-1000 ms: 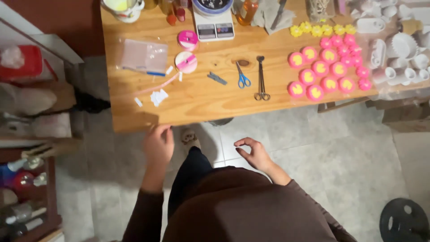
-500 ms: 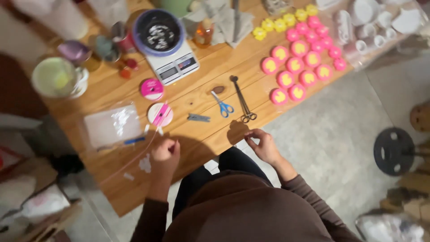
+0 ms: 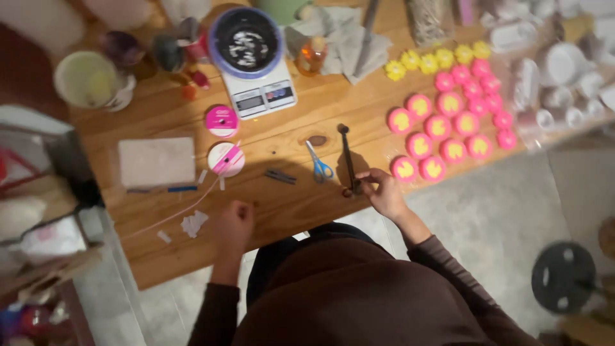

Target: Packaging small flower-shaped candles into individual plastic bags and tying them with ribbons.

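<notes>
Now the right hand (image 3: pixel 383 189) grasps the handle end of the long dark scissors (image 3: pixel 348 160) on the wooden surface (image 3: pixel 301 205); the left hand (image 3: pixel 234 225) is loosely clenched, holding nothing, near small white paper pieces (image 3: pixel 193 223).

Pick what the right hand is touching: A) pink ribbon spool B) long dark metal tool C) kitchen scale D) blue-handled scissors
B: the right hand grips the handle end of the long dark metal tool; the blue-handled scissors lie apart, just left of it.
</notes>
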